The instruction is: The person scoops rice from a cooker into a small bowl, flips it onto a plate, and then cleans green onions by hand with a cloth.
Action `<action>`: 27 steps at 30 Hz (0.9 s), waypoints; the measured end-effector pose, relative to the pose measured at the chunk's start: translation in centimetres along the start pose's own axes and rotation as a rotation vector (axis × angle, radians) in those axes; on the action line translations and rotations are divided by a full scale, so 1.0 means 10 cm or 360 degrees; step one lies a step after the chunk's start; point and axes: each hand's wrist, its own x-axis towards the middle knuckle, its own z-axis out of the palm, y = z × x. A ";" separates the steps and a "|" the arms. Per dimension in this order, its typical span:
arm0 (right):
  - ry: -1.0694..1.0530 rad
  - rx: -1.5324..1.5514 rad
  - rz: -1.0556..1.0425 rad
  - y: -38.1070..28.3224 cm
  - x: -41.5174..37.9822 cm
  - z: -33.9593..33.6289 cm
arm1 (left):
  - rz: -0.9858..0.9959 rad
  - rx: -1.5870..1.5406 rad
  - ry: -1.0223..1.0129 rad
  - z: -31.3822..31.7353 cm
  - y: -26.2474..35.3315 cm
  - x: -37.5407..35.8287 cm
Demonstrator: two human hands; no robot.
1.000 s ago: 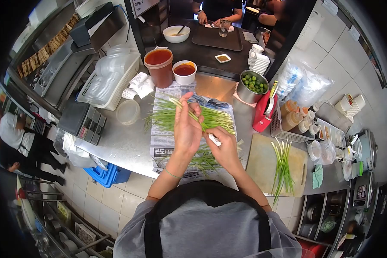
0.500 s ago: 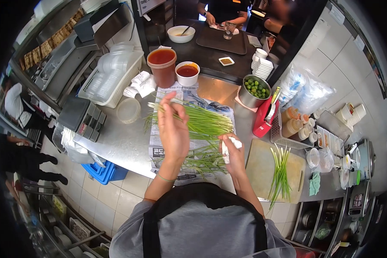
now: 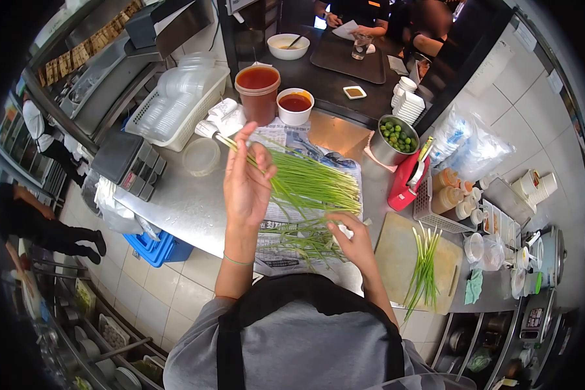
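Note:
My left hand (image 3: 248, 175) is raised over the left part of the newspaper (image 3: 276, 259), its fingers closed around a few thin green stalks (image 3: 223, 138) whose pale ends stick out to the upper left. A large bundle of green stalks (image 3: 315, 179) lies on the paper, white ends to the right. Loose greens (image 3: 292, 240) are spread nearer my body. My right hand (image 3: 354, 244) is at the right edge of these greens, with a piece of white tissue (image 3: 344, 233) at its fingers, partly hidden.
A cutting board (image 3: 396, 260) with more stalks (image 3: 424, 270) lies to the right. Behind stand a red sauce tub (image 3: 258, 104), a white sauce bowl (image 3: 295, 109) and a pot of green fruit (image 3: 390, 153). A white basket (image 3: 169, 133) is at left. People stand across the counter and at far left.
My left hand has moved left and up with stalks in it. My right hand has shifted slightly, and the tissue shows less. The whole view has shifted a little.

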 end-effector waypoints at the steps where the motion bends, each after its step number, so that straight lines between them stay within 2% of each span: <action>1: -0.0074 0.0191 0.0087 -0.02 0.00 0.05 | -0.0065 -0.0057 -0.0050 0.03 -0.04 -0.02; 3: -0.0230 0.0574 0.0254 -0.04 0.01 0.16 | -0.0132 -0.0063 -0.0064 0.08 -0.10 -0.05; 4: -0.0422 0.0718 0.0363 -0.03 0.01 0.17 | -0.0143 -0.0062 -0.0073 0.09 -0.11 -0.05; 7: -0.0680 0.0833 0.0419 0.00 -0.03 0.12 | -0.0084 -0.0006 -0.0065 0.06 -0.07 -0.03; 11: -0.0533 0.0919 0.0410 0.13 -0.14 0.06 | -0.0011 0.0041 -0.0067 0.02 -0.04 -0.04; 18: -0.0303 0.0714 0.0385 0.44 -0.34 -0.05 | 0.0149 0.0106 -0.0042 0.04 0.10 -0.04; 21: -0.0125 0.0741 0.0555 0.41 -0.35 -0.08 | 0.0171 0.0145 -0.0078 0.08 0.11 -0.08; 24: 0.0328 0.1230 0.0940 0.52 -0.31 -0.01 | 0.0175 0.0207 -0.0143 0.22 0.08 -0.21; 27: 0.0264 0.2005 0.0951 0.75 -0.23 0.03 | 0.0361 0.0428 -0.0308 0.31 0.13 -0.32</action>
